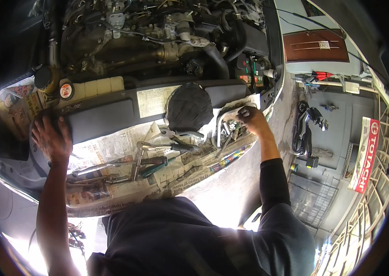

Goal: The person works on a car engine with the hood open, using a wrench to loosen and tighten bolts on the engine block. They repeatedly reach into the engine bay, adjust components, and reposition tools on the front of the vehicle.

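Note:
My left hand lies with fingers spread on the dark front panel of an open engine bay. My right hand reaches over a metal tray of small bolts and fittings. Its fingers are curled together at the tray's far side; anything between them is too small to make out. Left of the tray sits a round black cloth-like item. Nearer me, a ratchet handle, a teal-handled tool and several other hand tools lie on newspaper.
Beyond the panel, the engine fills the bay with hoses and pipes. A pale reservoir stands behind the panel at left, a battery at right. A motorcycle is parked on the floor to the right.

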`<state>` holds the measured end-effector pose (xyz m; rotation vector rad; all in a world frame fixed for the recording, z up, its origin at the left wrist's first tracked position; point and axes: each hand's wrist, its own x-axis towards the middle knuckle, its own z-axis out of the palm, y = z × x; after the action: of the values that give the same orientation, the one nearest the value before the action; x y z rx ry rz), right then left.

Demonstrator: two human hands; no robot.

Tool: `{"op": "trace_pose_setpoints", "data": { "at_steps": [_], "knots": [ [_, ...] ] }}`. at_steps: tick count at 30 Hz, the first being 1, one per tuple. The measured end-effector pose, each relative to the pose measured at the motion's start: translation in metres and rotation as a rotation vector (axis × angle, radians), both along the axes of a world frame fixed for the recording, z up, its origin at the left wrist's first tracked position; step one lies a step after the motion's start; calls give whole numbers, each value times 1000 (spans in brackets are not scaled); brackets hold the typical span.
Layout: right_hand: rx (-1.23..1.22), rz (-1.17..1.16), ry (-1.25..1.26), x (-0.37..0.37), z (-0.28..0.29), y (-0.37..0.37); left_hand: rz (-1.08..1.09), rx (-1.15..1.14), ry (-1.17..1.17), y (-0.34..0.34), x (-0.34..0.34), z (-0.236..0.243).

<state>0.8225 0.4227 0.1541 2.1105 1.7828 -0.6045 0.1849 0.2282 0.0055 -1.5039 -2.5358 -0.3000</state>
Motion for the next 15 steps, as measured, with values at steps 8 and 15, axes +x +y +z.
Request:
{"op": "trace_pose_setpoints", "data": {
  "at_steps": [8, 15],
  "knots": [
    [363, 54, -30, 27, -3, 16, 108, -197, -99, -2, -5, -11],
    [368, 344, 349, -192, 41, 170, 174, -468, -156, 4, 5, 11]
  ]
}}
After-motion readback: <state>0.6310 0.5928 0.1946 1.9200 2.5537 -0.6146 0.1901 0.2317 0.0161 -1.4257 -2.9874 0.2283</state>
